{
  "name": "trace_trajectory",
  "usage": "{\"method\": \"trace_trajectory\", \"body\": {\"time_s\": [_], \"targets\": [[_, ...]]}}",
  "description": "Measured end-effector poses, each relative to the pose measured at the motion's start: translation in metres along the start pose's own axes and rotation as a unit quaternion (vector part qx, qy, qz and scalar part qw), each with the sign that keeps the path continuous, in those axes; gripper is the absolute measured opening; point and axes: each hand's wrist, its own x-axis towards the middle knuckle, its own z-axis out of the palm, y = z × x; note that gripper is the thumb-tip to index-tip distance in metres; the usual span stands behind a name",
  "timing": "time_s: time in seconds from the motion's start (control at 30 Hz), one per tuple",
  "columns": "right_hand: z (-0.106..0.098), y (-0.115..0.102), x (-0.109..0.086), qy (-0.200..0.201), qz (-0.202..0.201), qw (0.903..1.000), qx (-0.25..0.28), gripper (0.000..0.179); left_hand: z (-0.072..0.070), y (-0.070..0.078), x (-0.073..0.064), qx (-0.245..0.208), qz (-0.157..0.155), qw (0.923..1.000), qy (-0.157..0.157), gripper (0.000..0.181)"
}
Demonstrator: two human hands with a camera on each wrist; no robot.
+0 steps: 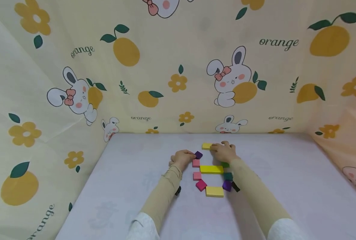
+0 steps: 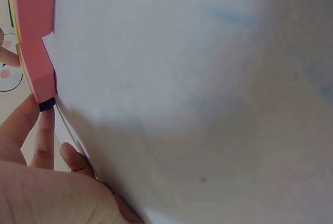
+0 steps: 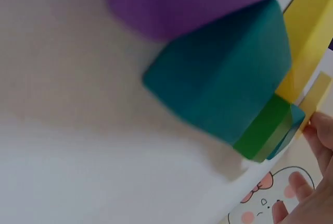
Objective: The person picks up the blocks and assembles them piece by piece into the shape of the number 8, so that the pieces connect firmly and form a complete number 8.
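Note:
My left hand (image 1: pixel 182 159) pinches a small dark purple block (image 1: pixel 198 155) at the upper left of a block outline; in the left wrist view its fingertips (image 2: pixel 47 117) meet that dark block (image 2: pixel 47 104) just past two pink blocks. The right hand (image 1: pixel 225 152) grips the right end of a pale yellow block (image 1: pixel 207 146) at the top of the outline. From the right wrist, thumb and finger show at the end of this yellow block (image 3: pixel 315 95), beyond a green block (image 3: pixel 265 127). A long yellow block (image 1: pixel 211 169) crosses the middle.
Pink blocks (image 1: pixel 197 176) and a crimson block (image 1: pixel 201 185) form the left side. A yellow block (image 1: pixel 214 191) lies at the bottom. On the right stand a purple block (image 1: pixel 227 185), a teal block (image 1: pixel 227 176) and a green block (image 1: pixel 225 164), partly covered. A patterned curtain (image 1: pixel 154 73) backs the white table (image 1: pixel 118 200).

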Motion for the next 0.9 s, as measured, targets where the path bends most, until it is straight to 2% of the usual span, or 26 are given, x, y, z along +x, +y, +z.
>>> {"method": "trace_trajectory", "body": {"time_s": [0.17, 0.27, 0.57, 0.9], "targets": [[-0.002, 0.002, -0.003, -0.009, -0.015, 0.9997, 0.014, 0.051, -0.004, 0.002, -0.002, 0.005, 0.002, 1.0000, -0.001, 0.013], [-0.001, 0.003, -0.006, -0.014, -0.024, 0.9994, 0.020, 0.049, -0.004, 0.001, -0.003, 0.005, 0.001, 1.0000, -0.003, 0.013], [0.005, 0.007, -0.013, 0.006, -0.047, 0.9987, 0.017, 0.043, -0.003, 0.002, -0.004, 0.006, 0.001, 1.0000, 0.001, 0.013], [0.011, 0.010, -0.018, 0.023, -0.050, 0.9981, 0.028, 0.039, -0.002, 0.002, -0.007, -0.004, -0.002, 1.0000, 0.005, 0.013]]}}
